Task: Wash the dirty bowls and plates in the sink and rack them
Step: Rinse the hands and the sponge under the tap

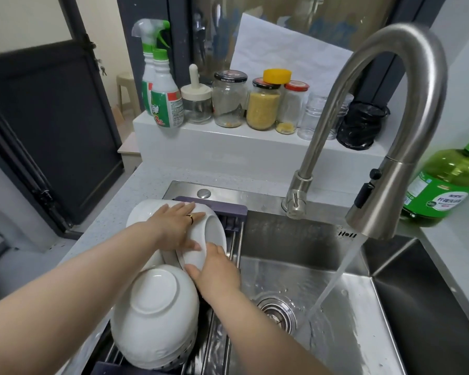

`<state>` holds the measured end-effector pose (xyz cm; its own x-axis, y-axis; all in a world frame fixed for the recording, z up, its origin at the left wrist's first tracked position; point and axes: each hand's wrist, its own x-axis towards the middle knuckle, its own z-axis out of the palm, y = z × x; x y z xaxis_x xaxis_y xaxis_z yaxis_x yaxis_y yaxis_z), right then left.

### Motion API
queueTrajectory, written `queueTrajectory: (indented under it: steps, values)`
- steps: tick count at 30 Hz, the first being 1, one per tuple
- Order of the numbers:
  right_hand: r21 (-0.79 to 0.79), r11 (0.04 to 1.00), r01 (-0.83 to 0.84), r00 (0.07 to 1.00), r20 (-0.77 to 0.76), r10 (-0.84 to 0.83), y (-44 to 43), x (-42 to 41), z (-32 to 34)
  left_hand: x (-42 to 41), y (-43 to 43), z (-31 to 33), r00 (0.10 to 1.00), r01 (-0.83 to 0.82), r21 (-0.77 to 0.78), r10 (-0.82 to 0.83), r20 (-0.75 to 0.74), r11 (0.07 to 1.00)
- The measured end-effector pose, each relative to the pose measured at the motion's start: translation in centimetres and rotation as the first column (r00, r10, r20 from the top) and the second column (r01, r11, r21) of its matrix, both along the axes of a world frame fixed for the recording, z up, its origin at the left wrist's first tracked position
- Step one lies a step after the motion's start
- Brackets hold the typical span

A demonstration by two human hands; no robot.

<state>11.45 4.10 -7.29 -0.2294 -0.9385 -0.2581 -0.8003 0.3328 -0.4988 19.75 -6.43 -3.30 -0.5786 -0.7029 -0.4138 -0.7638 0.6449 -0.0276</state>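
Both hands are on one bowl [214, 234], stood on edge in the rack [236, 212] over the left of the sink [322, 253]. Left hand [178, 226] lies flat across its back, fingers straight; right hand [217, 269] grips its lower rim. Nearer me an upturned stack [155, 315] of white bowls sits in the same rack. On the ledge [228, 147] behind: two spray bottles [160, 87], a small empty jar [197, 104], a black-lidded jar [229, 101] with only crumbs at the bottom, a grain jar [263, 106] nearly full of yellow grains, a red-lidded jar [291, 109] with a little yellow at its base, then clear empty jars [314, 117]. Water [333, 282] runs from the tap [395, 104] into the basin, landing right of the drain [278, 311]. A green bottle [441, 185], liquid inside, stands far right
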Motion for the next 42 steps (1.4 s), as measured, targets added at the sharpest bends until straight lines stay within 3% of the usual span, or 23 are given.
queueTrajectory:
  steps: [4, 7, 12, 15, 17, 22, 25, 28, 34, 39, 42]
  values:
    - [-0.036, 0.999, -0.007, 1.0, 0.028, 0.008, 1.0, -0.9, 0.1, 0.1, 0.4, 0.5, 0.999, -0.015, -0.011, 0.014, -0.043, 1.0]
    - [-0.108, 0.993, 0.047, 0.997, 0.064, -0.04, 2.9, -2.6, 0.5, -0.3, 1.6, 2.0, 0.977, -0.072, -0.064, 0.057, -0.205, 0.995]
    - [-0.215, 0.967, 0.139, 0.984, 0.141, -0.11, 8.3, -6.9, 1.4, -2.9, 7.6, 4.2, 0.791, -0.164, 0.033, 0.152, -0.592, 0.986]
    - [-0.22, 0.946, 0.239, 0.966, 0.152, -0.209, 12.8, -10.8, 1.4, -5.4, 12.6, 1.3, 0.69, -0.113, 0.1, 0.151, -0.708, 0.989]
    - [-0.188, 0.929, 0.318, 0.945, 0.136, -0.296, 15.9, -13.9, 1.0, -7.2, 15.4, -2.1, 0.72, -0.095, 0.107, 0.142, -0.679, 0.99]
    - [-0.222, 0.861, 0.458, 0.882, -0.009, -0.472, 22.8, -21.5, 0.1, -7.3, 17.4, -8.6, 0.817, -0.224, -0.051, 0.159, -0.555, 0.973]
    - [-0.343, 0.742, 0.576, 0.754, -0.127, -0.644, 25.5, -25.7, -0.7, -7.0, 17.6, -9.9, 0.844, -0.285, -0.032, 0.236, -0.481, 0.958]
    - [-0.416, 0.64, 0.645, 0.644, -0.155, -0.749, 27.5, -28.6, -1.9, -7.1, 17.8, -10.3, 0.824, -0.309, -0.043, 0.244, -0.512, 0.95]
    - [-0.236, 0.511, 0.826, 0.467, -0.222, -0.856, 29.6, -31.4, -2.3, -7.4, 17.8, -10.5, 0.828, -0.283, -0.033, 0.227, -0.513, 0.959]
    - [-0.185, 0.533, 0.825, 0.506, -0.176, -0.844, 28.3, -31.1, -2.0, -7.2, 17.8, -10.4, 0.832, -0.295, -0.037, 0.238, -0.5, 0.955]
    - [-0.247, 0.641, 0.727, 0.632, -0.125, -0.765, 26.3, -29.2, -1.6, -7.2, 18.1, -10.0, 0.766, -0.37, -0.013, 0.297, -0.57, 0.929]
